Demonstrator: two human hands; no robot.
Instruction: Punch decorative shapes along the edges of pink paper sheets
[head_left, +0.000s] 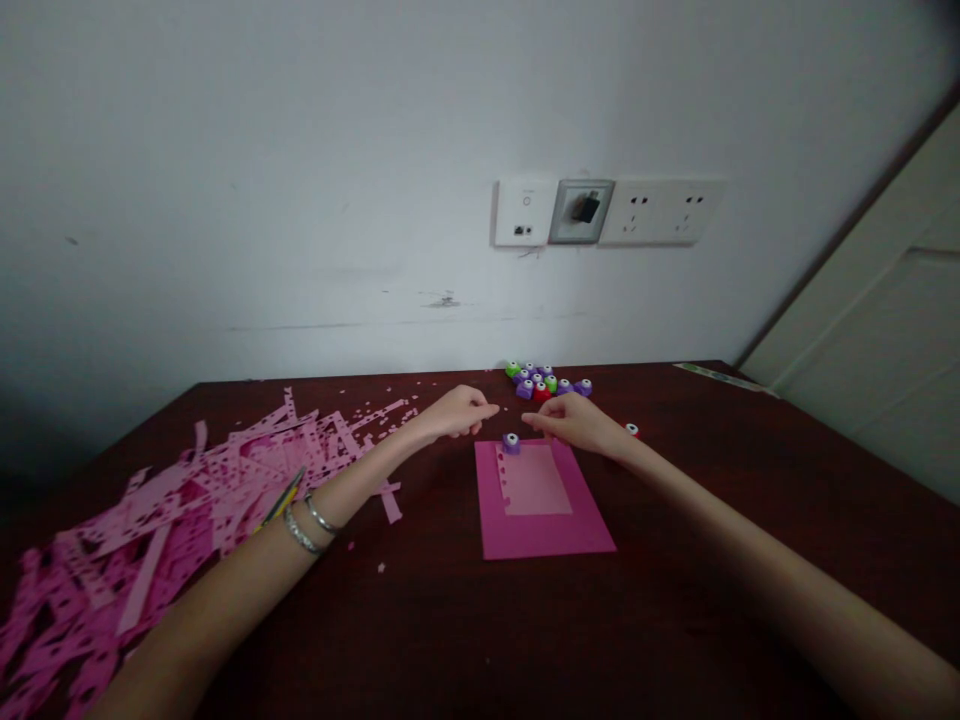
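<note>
A magenta paper sheet (551, 525) lies on the dark table with a paler pink piece (536, 485) on top of it. A small purple craft punch (511, 443) sits on the far edge of the papers. My left hand (459, 410), with bangles on the wrist, hovers just left of the punch, its fingers pinched together. My right hand (577, 420) hovers just right of it, fingers curled in a pinch. Whether either pinch holds something I cannot make out. Neither hand touches the punch.
A cluster of several purple, green and red punches (544, 381) stands behind the hands near the wall. One red punch (633, 430) lies right of my right hand. A heap of punched pink paper strips (187, 500) covers the table's left side. Wall sockets (607, 211) sit above.
</note>
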